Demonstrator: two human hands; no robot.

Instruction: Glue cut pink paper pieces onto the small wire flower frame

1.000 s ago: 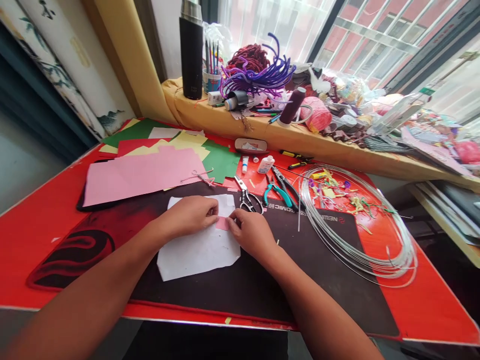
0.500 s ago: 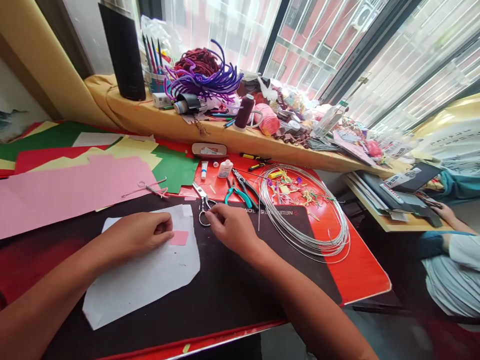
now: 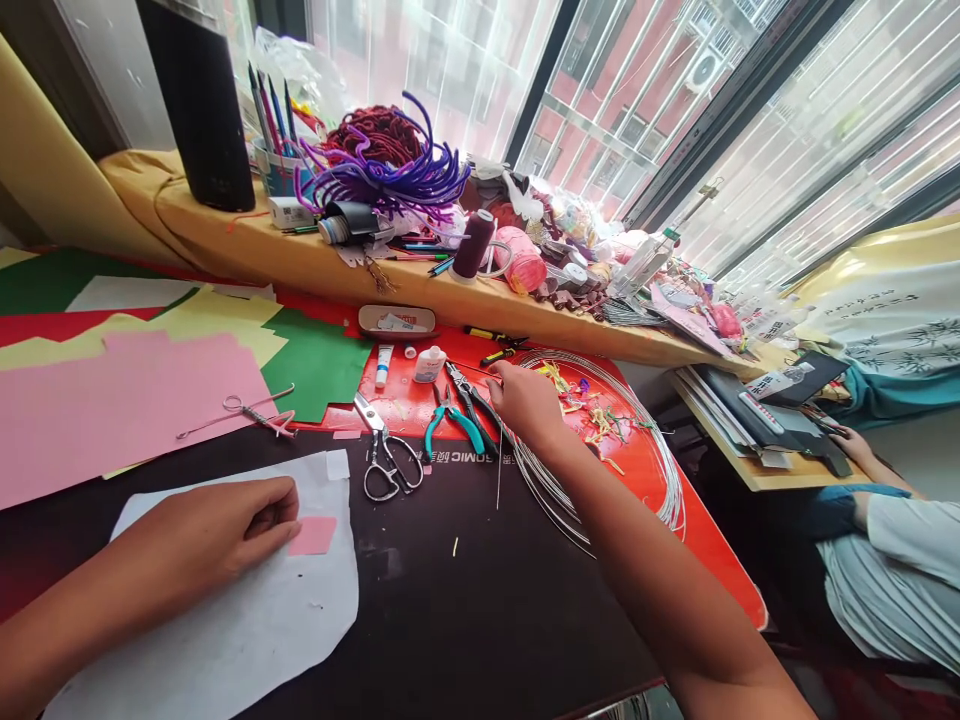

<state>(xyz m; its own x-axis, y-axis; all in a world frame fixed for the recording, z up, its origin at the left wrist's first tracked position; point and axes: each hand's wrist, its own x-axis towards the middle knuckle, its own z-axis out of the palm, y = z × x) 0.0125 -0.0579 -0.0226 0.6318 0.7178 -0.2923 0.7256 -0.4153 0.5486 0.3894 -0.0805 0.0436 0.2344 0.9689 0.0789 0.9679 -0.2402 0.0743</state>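
My left hand [image 3: 225, 525] lies on a white paper sheet [image 3: 247, 620], fingers curled and thumb tip on the left edge of a small pink paper piece [image 3: 315, 536]. My right hand [image 3: 529, 405] reaches over the left side of a coil of silvery wire [image 3: 551, 500]. Its fingers are pressed together beside the end of a thin dark rod [image 3: 472, 370]; whether they grip it is hard to see. Just left of that hand lie dark-handled pliers [image 3: 469, 400] and teal-handled pliers [image 3: 454, 425]. Scissors [image 3: 388, 465] rest on the black mat, apart from both hands.
A glue bottle [image 3: 430, 365], a small tube [image 3: 383, 367] and an oval case [image 3: 396, 322] stand near the ledge. Coloured paper [image 3: 150, 390] with a twisted wire piece [image 3: 259, 412] covers the left. Yarn and supplies crowd the ledge. At right another person's hand [image 3: 855, 445] shows.
My right hand has left the scissors and moved right and farther away, over the wire coil. The scissors lie free. My left hand stays by the pink piece; the view has shifted.
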